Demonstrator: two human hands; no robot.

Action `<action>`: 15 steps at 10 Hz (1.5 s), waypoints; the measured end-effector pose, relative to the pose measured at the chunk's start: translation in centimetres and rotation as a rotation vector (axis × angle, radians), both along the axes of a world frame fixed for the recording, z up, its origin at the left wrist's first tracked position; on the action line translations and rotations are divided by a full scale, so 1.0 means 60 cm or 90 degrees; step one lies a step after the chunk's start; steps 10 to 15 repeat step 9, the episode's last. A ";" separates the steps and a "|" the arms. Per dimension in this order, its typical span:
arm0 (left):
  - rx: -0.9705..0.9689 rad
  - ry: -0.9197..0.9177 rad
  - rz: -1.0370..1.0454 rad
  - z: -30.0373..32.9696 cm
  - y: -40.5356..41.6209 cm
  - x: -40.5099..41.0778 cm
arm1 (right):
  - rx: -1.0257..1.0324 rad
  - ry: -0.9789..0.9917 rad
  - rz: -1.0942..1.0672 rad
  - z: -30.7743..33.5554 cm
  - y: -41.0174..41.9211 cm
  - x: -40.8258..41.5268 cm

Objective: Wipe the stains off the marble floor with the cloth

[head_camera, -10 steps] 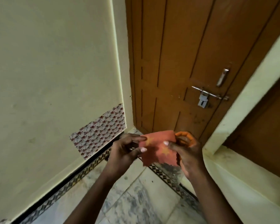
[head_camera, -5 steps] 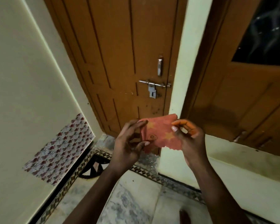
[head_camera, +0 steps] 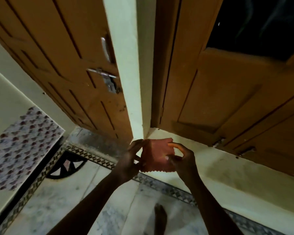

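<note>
A small red-orange cloth (head_camera: pixel 157 154) with a zigzag lower edge hangs in the air at chest height between both hands. My left hand (head_camera: pixel 131 162) pinches its left edge. My right hand (head_camera: pixel 182 158) pinches its right side between thumb and fingers. Below the hands lies the grey-veined marble floor (head_camera: pixel 61 206), edged by a black-and-white patterned border (head_camera: pixel 92 156). No stain shows plainly on the floor from here.
A brown wooden door (head_camera: pixel 66 53) with a metal latch (head_camera: pixel 107 78) stands at the left, a cream pillar (head_camera: pixel 126 65) in the middle, another brown door (head_camera: pixel 227 90) above a low cream ledge (head_camera: pixel 219 170) at the right. My bare foot (head_camera: pixel 159 216) rests on the floor.
The view has swung right and downward, so the pillar and right door now fill the frame. Both hands kept hold of the cloth and drew it into a narrower fold.
</note>
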State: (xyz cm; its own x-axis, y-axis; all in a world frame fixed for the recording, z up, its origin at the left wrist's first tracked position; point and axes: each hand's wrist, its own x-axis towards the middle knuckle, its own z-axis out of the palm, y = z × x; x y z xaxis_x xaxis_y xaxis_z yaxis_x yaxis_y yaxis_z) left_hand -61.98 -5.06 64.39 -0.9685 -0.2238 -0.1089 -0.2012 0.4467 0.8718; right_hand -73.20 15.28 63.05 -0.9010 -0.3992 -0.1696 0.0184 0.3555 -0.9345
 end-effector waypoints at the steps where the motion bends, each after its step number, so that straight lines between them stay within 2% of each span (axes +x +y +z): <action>1: -0.046 -0.040 -0.034 -0.054 0.001 -0.069 | 0.019 -0.067 -0.030 -0.061 0.000 -0.044; 3: -0.215 -0.061 -0.159 -0.150 -0.028 -0.209 | -0.014 -0.174 -0.123 -0.159 -0.043 -0.141; 4: -0.300 -0.111 -0.126 -0.229 -0.064 -0.274 | -0.011 -0.159 -0.108 -0.248 -0.081 -0.196; 5: -0.375 -0.225 -0.142 -0.288 -0.065 -0.293 | 0.099 -0.127 -0.092 -0.320 -0.111 -0.226; 6: -0.431 -0.232 -0.156 -0.322 -0.039 -0.285 | 0.184 0.003 -0.082 -0.347 -0.119 -0.221; 7: -0.400 -0.260 -0.166 -0.349 -0.038 -0.258 | 0.240 0.075 -0.005 -0.353 -0.113 -0.207; 8: -0.320 -0.248 -0.186 -0.347 -0.063 -0.241 | 0.246 0.020 0.042 -0.337 -0.111 -0.202; 9: -0.234 -0.202 -0.140 -0.294 -0.069 -0.227 | 0.226 0.018 0.011 -0.307 -0.114 -0.189; 15: -0.234 -0.202 -0.140 -0.294 -0.069 -0.227 | 0.226 0.018 0.011 -0.307 -0.114 -0.189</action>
